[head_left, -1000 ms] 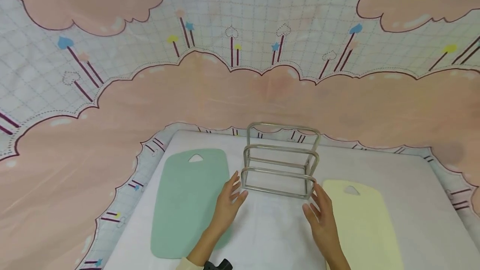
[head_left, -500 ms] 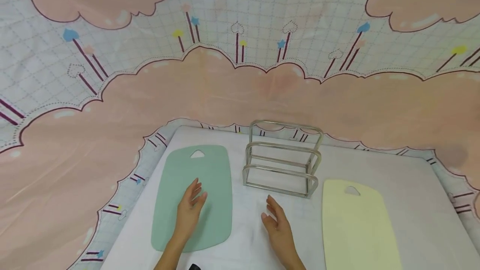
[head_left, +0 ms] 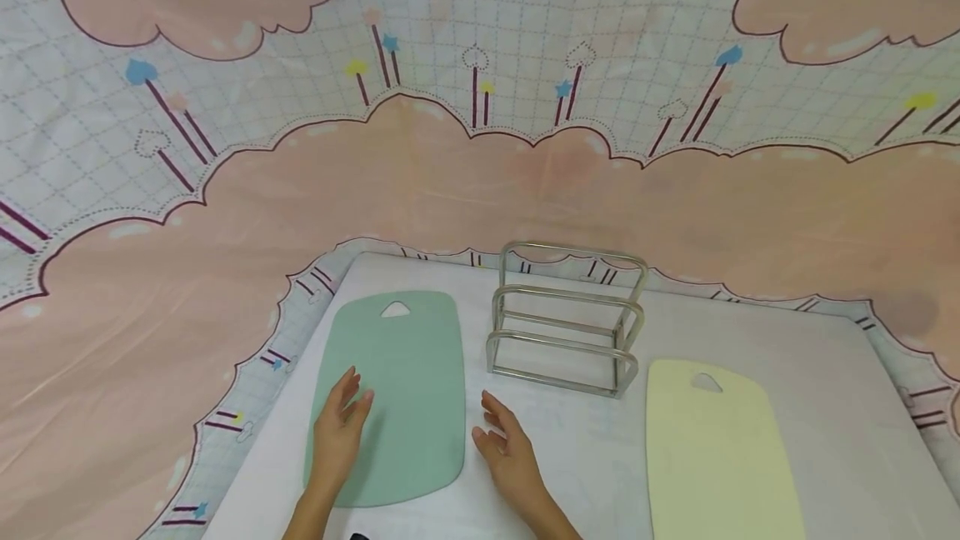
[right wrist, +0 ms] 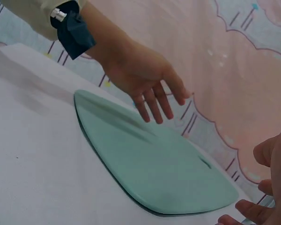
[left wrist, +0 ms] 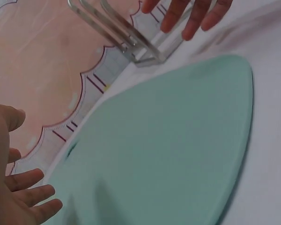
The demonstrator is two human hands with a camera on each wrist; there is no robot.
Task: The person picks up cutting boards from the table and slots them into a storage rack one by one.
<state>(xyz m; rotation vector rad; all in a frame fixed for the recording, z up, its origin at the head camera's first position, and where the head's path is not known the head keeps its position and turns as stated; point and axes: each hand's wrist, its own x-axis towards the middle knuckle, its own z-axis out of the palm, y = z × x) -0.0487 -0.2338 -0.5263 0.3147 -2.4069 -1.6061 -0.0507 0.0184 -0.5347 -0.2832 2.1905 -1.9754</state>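
Observation:
A green cutting board lies flat at the left of the white table, its triangular handle hole at the far end. Over its left part hovers my left hand, fingers relaxed and holding nothing; its shadow falls on the board in the right wrist view, where the left hand shows above the surface. My right hand is just off the board's right edge, fingers loosely bent, nothing in it. In the left wrist view the right hand's fingers appear beyond the green board.
A metal rack with three upright loops stands at the back middle of the table. To the right lies a yellow cutting board. A cloth with cloud patterns hangs behind the table.
Both hands have moved away from the metal rack, leftward and nearer to me. The left is now over the green cutting board, the right near its right edge. Rack and boards stay put.

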